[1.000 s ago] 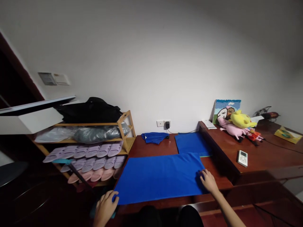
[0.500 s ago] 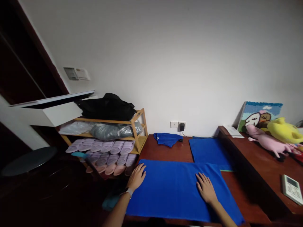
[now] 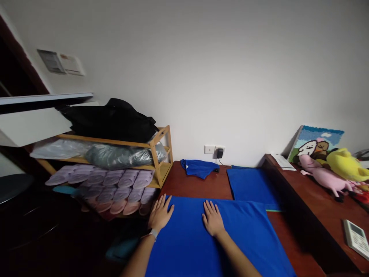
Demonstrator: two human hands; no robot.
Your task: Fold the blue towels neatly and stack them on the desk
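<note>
A large blue cloth [image 3: 184,242] lies spread over the front of the reddish-brown table. At its left edge my left hand [image 3: 160,213] rests with fingers stretched out, a pale band on the wrist. My right hand [image 3: 213,219] lies flat on the middle of the same cloth, fingers extended. Neither hand grips anything. Behind, a folded blue cloth [image 3: 253,184] lies at the back right, partly under the large one. A small crumpled blue cloth [image 3: 199,167] sits near the wall.
Left of the table stands a wooden rack [image 3: 157,157] with slippers [image 3: 105,178], plastic-wrapped items and a black bag [image 3: 112,122]. A raised brown ledge [image 3: 314,196] on the right carries plush toys [image 3: 325,175], a picture and a white device [image 3: 356,236]. A black plug [image 3: 220,153] is in the wall socket.
My right hand has slid left across the large cloth, closer to my left hand. My left hand stays at the left edge. The view has turned slightly.
</note>
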